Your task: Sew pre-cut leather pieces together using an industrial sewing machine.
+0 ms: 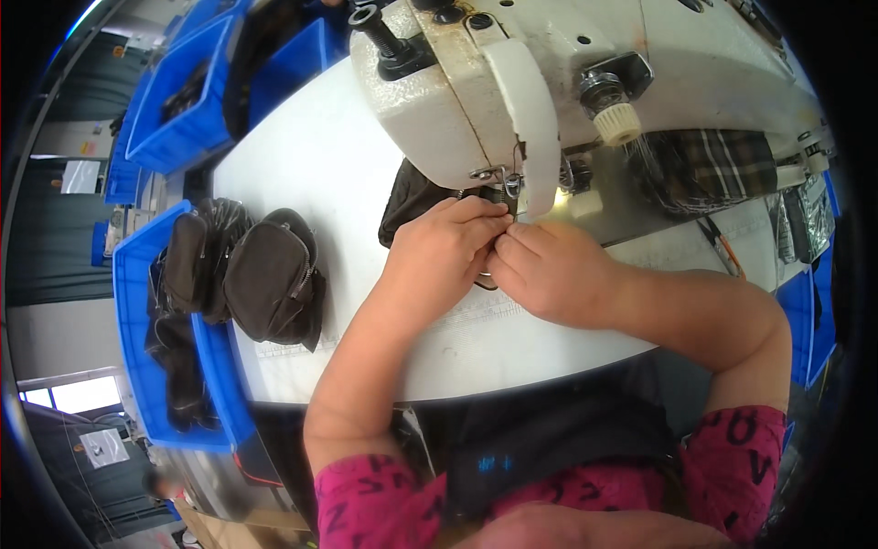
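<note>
Both of my hands meet under the head of a white sewing machine (pixel 416 114), close to its needle and presser foot (pixel 512 185). A dark brown fabric piece with a zipper (pixel 412 197) lies there, partly hidden by my hands and the machine. My left hand (pixel 448 242) presses on it with fingers bent together. Beside it, my right hand (pixel 553 270) pinches the near edge of the same piece, its fingertips touching those of my left hand. A small brown edge of the piece shows below the fingers.
Finished-looking dark brown zippered pouches (pixel 270 279) lie at the left of the white table (pixel 302 137). A blue bin (pixel 133 320) with more dark pieces stands beside them. Plaid fabric (pixel 722 169) lies right of the needle, near an orange-and-black cutter (pixel 727 252). More blue bins (pixel 197 114) are far left.
</note>
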`<state>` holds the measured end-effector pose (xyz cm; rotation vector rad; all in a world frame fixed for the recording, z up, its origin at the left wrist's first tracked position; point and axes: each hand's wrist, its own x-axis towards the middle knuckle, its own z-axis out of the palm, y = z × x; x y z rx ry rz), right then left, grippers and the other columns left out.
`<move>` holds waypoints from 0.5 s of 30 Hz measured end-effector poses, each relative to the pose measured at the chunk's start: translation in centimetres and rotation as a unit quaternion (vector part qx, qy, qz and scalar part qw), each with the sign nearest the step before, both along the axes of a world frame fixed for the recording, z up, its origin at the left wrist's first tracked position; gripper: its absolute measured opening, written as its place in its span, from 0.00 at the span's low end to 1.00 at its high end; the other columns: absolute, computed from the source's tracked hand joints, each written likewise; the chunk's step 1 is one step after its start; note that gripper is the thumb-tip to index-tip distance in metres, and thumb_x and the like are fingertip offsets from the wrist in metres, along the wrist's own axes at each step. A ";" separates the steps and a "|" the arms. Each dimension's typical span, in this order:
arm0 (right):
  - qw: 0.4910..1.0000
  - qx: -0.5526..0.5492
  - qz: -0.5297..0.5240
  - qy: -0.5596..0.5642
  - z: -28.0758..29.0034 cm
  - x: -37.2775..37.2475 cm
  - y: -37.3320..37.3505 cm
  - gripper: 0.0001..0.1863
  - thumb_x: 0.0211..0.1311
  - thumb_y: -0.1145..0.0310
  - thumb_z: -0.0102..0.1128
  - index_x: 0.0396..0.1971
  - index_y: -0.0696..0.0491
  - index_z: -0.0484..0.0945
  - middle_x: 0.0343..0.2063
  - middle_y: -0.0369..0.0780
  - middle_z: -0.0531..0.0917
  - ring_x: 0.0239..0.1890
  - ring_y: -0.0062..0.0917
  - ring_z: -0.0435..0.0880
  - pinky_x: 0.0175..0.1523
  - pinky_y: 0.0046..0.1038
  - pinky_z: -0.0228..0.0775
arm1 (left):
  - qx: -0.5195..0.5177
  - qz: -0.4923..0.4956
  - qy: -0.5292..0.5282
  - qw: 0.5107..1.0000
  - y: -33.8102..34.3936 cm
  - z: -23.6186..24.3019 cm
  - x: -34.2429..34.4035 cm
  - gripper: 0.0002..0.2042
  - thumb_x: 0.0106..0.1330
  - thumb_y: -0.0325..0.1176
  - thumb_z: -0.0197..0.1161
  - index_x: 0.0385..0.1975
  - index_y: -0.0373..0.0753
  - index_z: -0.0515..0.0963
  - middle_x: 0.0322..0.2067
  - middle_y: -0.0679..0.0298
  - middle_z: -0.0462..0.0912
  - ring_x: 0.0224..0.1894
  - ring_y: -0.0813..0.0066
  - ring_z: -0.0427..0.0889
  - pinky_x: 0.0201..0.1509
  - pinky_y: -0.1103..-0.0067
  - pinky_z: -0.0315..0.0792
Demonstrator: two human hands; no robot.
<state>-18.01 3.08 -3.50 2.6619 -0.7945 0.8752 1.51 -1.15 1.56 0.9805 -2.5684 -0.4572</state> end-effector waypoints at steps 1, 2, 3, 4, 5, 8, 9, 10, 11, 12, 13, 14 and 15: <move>1.000 0.004 -0.014 0.021 0.3 -0.2 0.0 0.07 0.47 0.67 0.62 0.26 0.52 0.79 0.27 0.36 0.76 0.33 0.27 0.75 0.34 0.28 0.68 | -0.001 0.001 0.002 1.000 0.0 0.0 0.0 0.14 0.58 0.22 0.67 0.44 0.37 0.87 0.46 0.63 0.89 0.46 0.60 0.87 0.50 0.71 0.81; 0.999 0.009 -0.027 0.043 0.5 -0.4 0.0 0.07 0.47 0.67 0.62 0.27 0.52 0.79 0.27 0.36 0.76 0.32 0.26 0.75 0.32 0.28 0.67 | 0.005 0.003 -0.001 1.000 0.1 0.0 0.1 0.14 0.59 0.22 0.67 0.45 0.38 0.88 0.47 0.63 0.89 0.46 0.61 0.87 0.51 0.72 0.81; 0.999 0.008 -0.026 0.045 0.5 -0.4 0.1 0.07 0.47 0.67 0.62 0.27 0.52 0.79 0.27 0.36 0.76 0.32 0.26 0.75 0.32 0.28 0.67 | 0.012 0.006 -0.003 1.000 0.1 0.0 0.1 0.14 0.60 0.23 0.67 0.45 0.38 0.88 0.47 0.64 0.89 0.47 0.62 0.86 0.52 0.72 0.81; 0.998 0.023 -0.027 0.053 0.5 -0.4 0.2 0.09 0.46 0.68 0.62 0.29 0.53 0.79 0.26 0.35 0.75 0.31 0.26 0.75 0.32 0.28 0.67 | 0.011 0.008 0.000 1.000 0.1 0.0 0.2 0.14 0.60 0.23 0.67 0.45 0.38 0.88 0.47 0.64 0.89 0.47 0.62 0.86 0.52 0.72 0.81; 0.997 0.038 -0.028 0.060 0.5 -0.4 0.3 0.11 0.46 0.69 0.61 0.32 0.55 0.80 0.26 0.35 0.73 0.30 0.26 0.74 0.32 0.28 0.66 | 0.009 0.002 0.000 1.000 0.0 -0.2 0.3 0.14 0.61 0.23 0.66 0.46 0.39 0.88 0.47 0.64 0.89 0.47 0.62 0.86 0.51 0.72 0.81; 0.998 0.031 -0.026 0.047 0.2 -0.4 0.2 0.11 0.46 0.69 0.62 0.32 0.54 0.80 0.24 0.34 0.73 0.29 0.25 0.74 0.32 0.29 0.66 | 0.005 -0.008 0.006 1.000 -0.1 -0.3 0.2 0.14 0.62 0.24 0.66 0.47 0.39 0.88 0.47 0.64 0.89 0.47 0.62 0.86 0.51 0.72 0.81; 0.998 0.030 -0.024 0.049 0.2 -0.4 0.2 0.11 0.46 0.69 0.62 0.32 0.54 0.80 0.24 0.34 0.73 0.29 0.25 0.74 0.32 0.29 0.66 | 0.003 -0.010 0.006 1.000 -0.1 -0.3 0.3 0.14 0.62 0.24 0.66 0.47 0.40 0.88 0.47 0.64 0.89 0.47 0.62 0.86 0.51 0.72 0.81; 0.998 0.027 -0.022 0.050 0.2 -0.4 0.1 0.10 0.46 0.69 0.62 0.31 0.53 0.80 0.24 0.34 0.73 0.28 0.26 0.74 0.32 0.29 0.66 | 0.002 -0.009 0.008 1.000 0.0 -0.4 0.2 0.14 0.62 0.24 0.66 0.47 0.40 0.88 0.47 0.64 0.89 0.47 0.62 0.86 0.51 0.72 0.81; 0.998 0.025 -0.021 0.052 0.2 -0.5 0.1 0.09 0.46 0.69 0.61 0.31 0.53 0.80 0.23 0.34 0.73 0.28 0.26 0.74 0.31 0.29 0.65 | -0.001 -0.005 0.012 1.000 0.1 -0.6 0.1 0.13 0.62 0.24 0.66 0.47 0.39 0.87 0.47 0.63 0.88 0.47 0.62 0.87 0.51 0.72 0.81; 0.998 0.025 -0.019 0.052 0.4 -0.6 0.1 0.09 0.46 0.69 0.61 0.31 0.53 0.80 0.23 0.34 0.73 0.28 0.26 0.74 0.31 0.29 0.65 | -0.003 0.000 0.015 1.000 0.2 -0.8 0.0 0.13 0.63 0.24 0.66 0.47 0.39 0.87 0.47 0.63 0.88 0.47 0.62 0.87 0.50 0.72 0.82; 0.997 0.034 -0.014 0.065 0.7 -0.7 0.2 0.06 0.47 0.69 0.62 0.28 0.51 0.78 0.22 0.34 0.74 0.26 0.25 0.75 0.31 0.29 0.65 | -0.003 0.001 0.015 1.000 0.5 -0.9 -0.2 0.13 0.63 0.24 0.66 0.47 0.39 0.87 0.47 0.63 0.88 0.47 0.62 0.87 0.50 0.72 0.82; 0.996 0.043 -0.009 0.078 1.0 -0.9 0.3 0.05 0.48 0.68 0.63 0.25 0.50 0.77 0.21 0.34 0.76 0.25 0.25 0.77 0.30 0.29 0.65 | -0.004 0.021 0.022 1.000 1.0 -1.1 -0.5 0.12 0.63 0.25 0.66 0.46 0.38 0.87 0.47 0.62 0.88 0.47 0.61 0.87 0.50 0.72 0.82; 0.996 0.042 -0.009 0.077 1.1 -1.2 0.4 0.05 0.48 0.68 0.63 0.25 0.50 0.77 0.21 0.34 0.76 0.25 0.25 0.77 0.30 0.29 0.65 | -0.006 0.041 0.029 0.999 1.4 -1.3 -0.9 0.12 0.63 0.25 0.66 0.45 0.37 0.87 0.47 0.61 0.88 0.46 0.61 0.87 0.49 0.71 0.82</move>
